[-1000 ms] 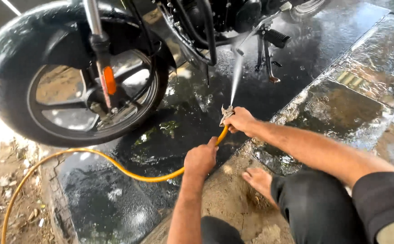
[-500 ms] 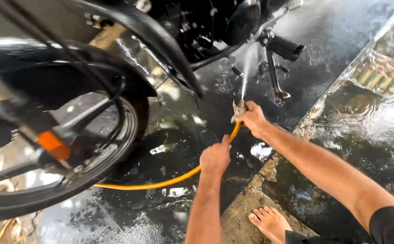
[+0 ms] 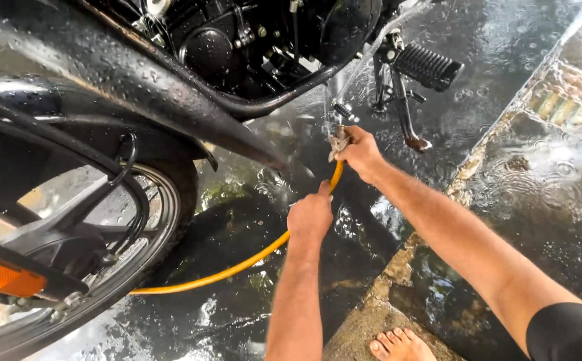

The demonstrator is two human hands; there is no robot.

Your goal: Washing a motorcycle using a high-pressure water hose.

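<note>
Glossy yellow rubber hose (image 3: pixel 237 266); wet glossy black metal frame (image 3: pixel 171 93); rough wet concrete floor (image 3: pixel 538 194).

Two bare arms come up from the bottom of the view. The left hand (image 3: pixel 310 217) has no glove, no ring and no watch, and its arm is bare all the way down. The right hand (image 3: pixel 360 153) is bare too. Far back on the right arm sits a tight black sleeve (image 3: pixel 568 332) (only its smooth edge shows). One bare foot (image 3: pixel 401 345) peeks in below, toes showing, with no shoe or sandal.
</note>
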